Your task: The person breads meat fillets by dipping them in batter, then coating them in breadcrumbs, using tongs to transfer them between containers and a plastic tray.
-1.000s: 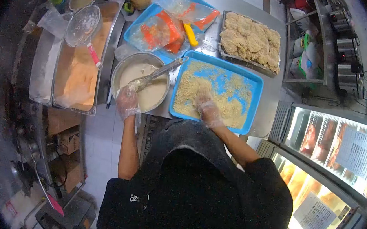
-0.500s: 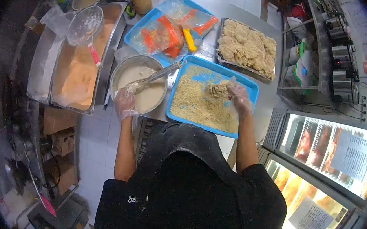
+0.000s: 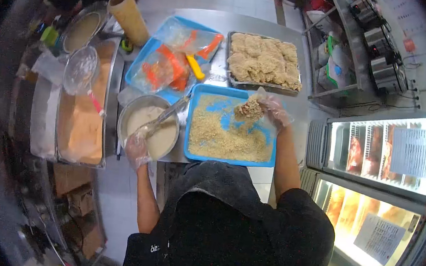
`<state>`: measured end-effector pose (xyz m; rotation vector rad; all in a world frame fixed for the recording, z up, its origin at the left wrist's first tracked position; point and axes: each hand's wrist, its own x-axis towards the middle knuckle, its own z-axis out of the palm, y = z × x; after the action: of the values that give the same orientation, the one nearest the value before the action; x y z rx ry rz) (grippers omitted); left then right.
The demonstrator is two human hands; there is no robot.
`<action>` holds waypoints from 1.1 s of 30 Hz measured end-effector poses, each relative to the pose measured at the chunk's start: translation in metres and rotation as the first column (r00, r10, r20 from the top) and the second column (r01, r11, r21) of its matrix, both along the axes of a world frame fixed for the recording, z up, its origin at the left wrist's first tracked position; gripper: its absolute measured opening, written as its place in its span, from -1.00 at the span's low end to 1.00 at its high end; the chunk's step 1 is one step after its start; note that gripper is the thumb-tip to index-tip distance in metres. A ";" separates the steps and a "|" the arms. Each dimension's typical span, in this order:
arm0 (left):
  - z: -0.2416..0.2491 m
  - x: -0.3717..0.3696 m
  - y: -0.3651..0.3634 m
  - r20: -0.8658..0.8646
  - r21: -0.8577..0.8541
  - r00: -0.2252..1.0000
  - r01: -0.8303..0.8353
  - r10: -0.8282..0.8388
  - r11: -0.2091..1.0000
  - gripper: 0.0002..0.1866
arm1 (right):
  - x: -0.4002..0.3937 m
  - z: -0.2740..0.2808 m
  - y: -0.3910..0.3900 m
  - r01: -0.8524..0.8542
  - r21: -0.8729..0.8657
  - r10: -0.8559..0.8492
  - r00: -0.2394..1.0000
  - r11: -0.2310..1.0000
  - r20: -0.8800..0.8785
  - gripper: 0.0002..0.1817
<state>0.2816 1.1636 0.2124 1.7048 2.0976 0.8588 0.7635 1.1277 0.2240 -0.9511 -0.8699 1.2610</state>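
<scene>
My left hand (image 3: 138, 149), in a clear glove, is at the near left rim of a metal bowl (image 3: 121, 126) of pale batter. Its fingers are closed on the lower end of metal tongs (image 3: 166, 115), which lean across the bowl. My gloved right hand (image 3: 275, 112) grips a crumb-coated piece of meat (image 3: 249, 109), with some reddish surface showing. That piece is at the upper right part of a blue tray (image 3: 188, 136) spread with loose crumbs (image 3: 212, 135). A metal tray (image 3: 278, 90) full of coated pieces (image 3: 263, 61) stands just beyond it.
Another blue tray (image 3: 132, 76) holds plastic bags with orange print (image 3: 165, 69) and a yellow handle (image 3: 195, 67). To the left are metal bins with orange powder (image 3: 82, 130) and a strainer (image 3: 80, 70). A tall tan cylinder (image 3: 128, 18) and lit glass-front fridges (image 3: 380, 154) flank the table.
The view has shifted, so the table items appear farther left. My right hand has raised or turned the coated piece, which now shows a reddish patch. The left hand stays at the bowl.
</scene>
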 end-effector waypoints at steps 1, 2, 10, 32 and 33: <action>0.005 0.003 0.000 -0.014 -0.015 1.000 -0.012 0.012 1.000 -0.70 | 0.013 0.017 0.011 -0.026 -0.110 0.041 0.990 0.994 0.134 -0.77; 0.008 0.005 0.000 -0.030 -0.029 0.999 -0.026 0.026 0.999 -0.69 | 0.025 0.034 0.022 -0.051 -0.218 0.109 0.960 0.975 0.260 -0.72; 0.008 0.002 0.002 0.015 -0.048 1.000 0.010 -0.010 0.999 -0.70 | 0.167 0.008 0.153 -0.267 0.216 0.226 0.954 0.939 0.196 -0.68; -0.020 -0.005 -0.003 0.121 0.089 0.992 -0.056 0.045 0.994 -0.75 | -0.072 -0.036 0.123 0.200 0.161 -0.211 0.260 0.967 0.942 -0.65; -0.023 -0.006 -0.002 0.135 0.118 0.990 -0.064 0.048 0.991 -0.74 | -0.095 -0.028 0.111 0.186 0.097 -0.147 0.282 0.978 0.948 -0.66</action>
<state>0.2755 1.1617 0.1891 1.6058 2.0514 1.1060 0.6686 1.2387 0.1963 -1.8485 -1.6183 0.3580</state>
